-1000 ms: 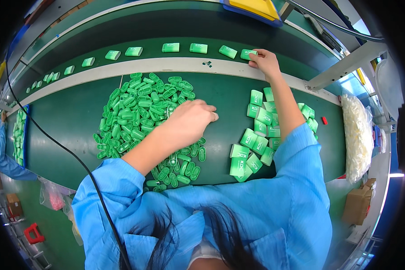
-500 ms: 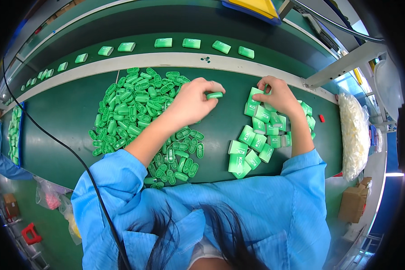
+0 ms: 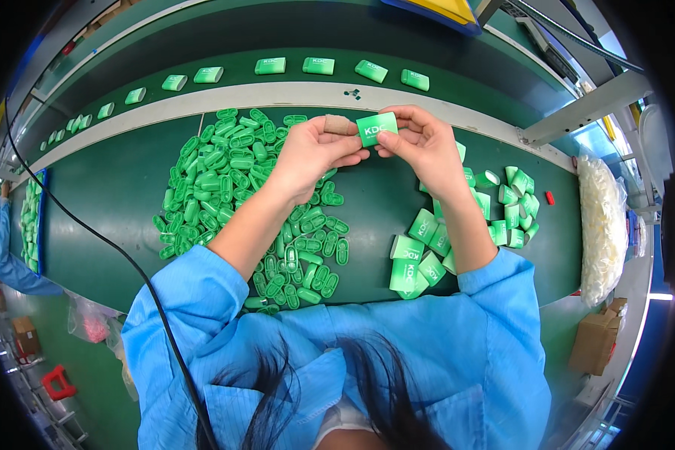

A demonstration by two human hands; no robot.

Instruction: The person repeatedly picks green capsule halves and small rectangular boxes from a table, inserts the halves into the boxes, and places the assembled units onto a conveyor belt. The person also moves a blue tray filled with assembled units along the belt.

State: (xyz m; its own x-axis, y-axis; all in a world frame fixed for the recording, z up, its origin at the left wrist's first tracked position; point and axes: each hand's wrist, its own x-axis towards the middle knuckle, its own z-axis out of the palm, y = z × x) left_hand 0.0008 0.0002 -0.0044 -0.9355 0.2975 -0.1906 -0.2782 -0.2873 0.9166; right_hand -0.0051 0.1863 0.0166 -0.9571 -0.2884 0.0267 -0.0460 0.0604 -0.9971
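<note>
We could pass over dark-green tabletop (image 3: 371,232) left or right of the heap of small green oval plastic caps (image 3: 210,184); farther right, flat green rectangular casings (image 3: 423,225) block us, and behind the heap runs a long whitish rail (image 3: 277,95).

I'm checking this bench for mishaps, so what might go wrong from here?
1. The green, flat rectangular plastic-looking case is pinched by the right hand, with the left hand at its left edge; it might slip.
2. The right forearm passes over loose green rectangular cases and could knock them.
3. Glossy green oval pieces lie close to the blue fabric garment, which might brush them.
</note>
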